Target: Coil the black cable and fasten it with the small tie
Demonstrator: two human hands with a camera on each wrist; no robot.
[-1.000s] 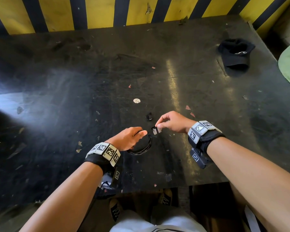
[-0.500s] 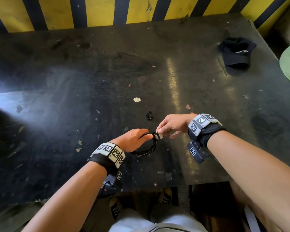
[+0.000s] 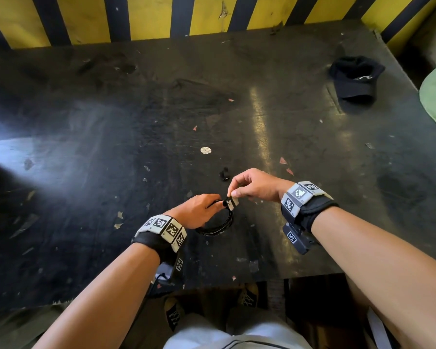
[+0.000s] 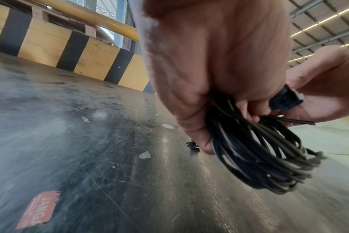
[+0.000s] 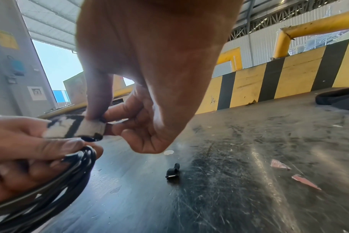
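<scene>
My left hand [image 3: 199, 210] grips a small coil of thin black cable [image 3: 218, 226] just above the dark table, near its front edge. In the left wrist view the coil [image 4: 265, 157] hangs below my curled fingers in several loops. My right hand [image 3: 252, 185] pinches the small tie [image 3: 230, 202], a black and whitish strap, between thumb and forefinger right at the top of the coil. The right wrist view shows the tie [image 5: 78, 127] stretched between both hands, one end resting on my left fingers [image 5: 50, 146] above the cable [image 5: 70, 173].
A second small black tie [image 3: 224, 174] lies on the table just beyond my hands. A black cap [image 3: 355, 76] sits at the far right. Scraps of paper and a round white spot [image 3: 205, 150] dot the scratched table [image 3: 86, 147]. A yellow-and-black striped barrier [image 3: 212, 16] borders the far edge.
My right hand has brought the tie from slightly apart down to the top of the coil. My left hand has shifted a little right and forward with the coil.
</scene>
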